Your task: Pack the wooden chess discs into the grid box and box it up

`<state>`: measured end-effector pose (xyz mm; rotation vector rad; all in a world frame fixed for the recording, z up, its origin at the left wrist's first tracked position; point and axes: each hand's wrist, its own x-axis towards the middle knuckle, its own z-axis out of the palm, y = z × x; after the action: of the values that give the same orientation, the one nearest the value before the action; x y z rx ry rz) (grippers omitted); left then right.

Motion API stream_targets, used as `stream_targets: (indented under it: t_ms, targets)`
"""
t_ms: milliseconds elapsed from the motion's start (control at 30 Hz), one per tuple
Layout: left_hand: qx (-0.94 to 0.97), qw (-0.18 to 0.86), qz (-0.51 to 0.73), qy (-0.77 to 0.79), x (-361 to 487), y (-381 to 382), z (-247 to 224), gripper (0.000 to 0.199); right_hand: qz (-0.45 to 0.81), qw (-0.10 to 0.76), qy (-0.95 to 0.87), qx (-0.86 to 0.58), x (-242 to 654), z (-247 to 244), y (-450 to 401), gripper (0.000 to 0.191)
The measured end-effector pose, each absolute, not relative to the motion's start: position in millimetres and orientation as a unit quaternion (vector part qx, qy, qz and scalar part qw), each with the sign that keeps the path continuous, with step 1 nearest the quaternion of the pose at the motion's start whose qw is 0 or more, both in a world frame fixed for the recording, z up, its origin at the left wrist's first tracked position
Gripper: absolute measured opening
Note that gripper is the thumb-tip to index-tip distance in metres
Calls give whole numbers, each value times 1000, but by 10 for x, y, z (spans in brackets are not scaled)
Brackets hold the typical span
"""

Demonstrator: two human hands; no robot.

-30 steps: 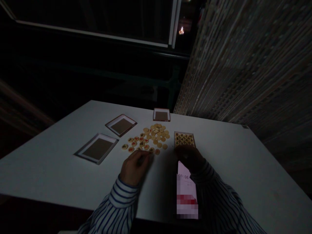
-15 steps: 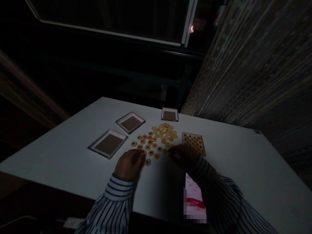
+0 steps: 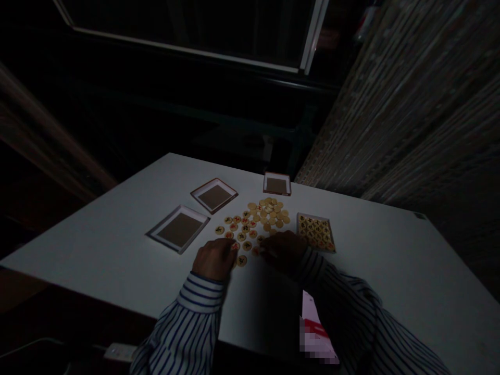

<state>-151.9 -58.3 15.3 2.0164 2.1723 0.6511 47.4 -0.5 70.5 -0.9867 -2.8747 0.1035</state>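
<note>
Head view is inspected under dim light, and two bare hands are found above a white bench [image 3: 133,208]. The left grip [image 3: 214,259] is partly closed, with its fingers curled and the thumb tucked near them; its fingertips are placed at a red-marked piece [image 3: 235,246], but whether that piece is held or merely touched cannot be told. The right grip [image 3: 286,252] is seen in shadow, fingers bent and drawn together toward a second red piece [image 3: 255,251] just to its left; whether anything is grasped there cannot be told either. Between the two grips and a little beyond them, round face-up pieces [image 3: 247,245] are spread, marked in red and black. A black-marked piece [image 3: 241,260] is found just right of the left grip, on the near side of that spread. Beyond the right grip, slightly to its left, a heap of plain-faced pieces [image 3: 269,211] is noted, some overlapping. Just right of the right grip and slightly beyond it, a shallow box [image 3: 313,215] is filled with rows of marked pieces, its near left corner being hidden by the hand. Left of the left grip and beyond it, a grey-rimmed tray [image 3: 178,229] is recorded; farther beyond, a brown-rimmed tray [image 3: 214,196] is set, and a small tray [image 3: 277,185] is placed at the far edge. Nearer than the right grip, a lit phone [image 3: 317,341] is partly covered by the striped right sleeve [image 3: 347,307].
</note>
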Motion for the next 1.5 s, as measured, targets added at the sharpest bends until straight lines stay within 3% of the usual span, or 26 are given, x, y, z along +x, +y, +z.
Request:
stream_targets:
  t_ms: [633,1100,1500]
  targets:
    - [648,62,173,739,-1455,-547,248,29,48,-19,-942,-333,420,787,7,31]
    - [622,18,353,699,-1486,-559,356,31,62,33,-942,-329,600,680,57,31]
    - [637,-13,409,653,-1293,-539,447,31,81,98,-929,-348,838,785,-1,26]
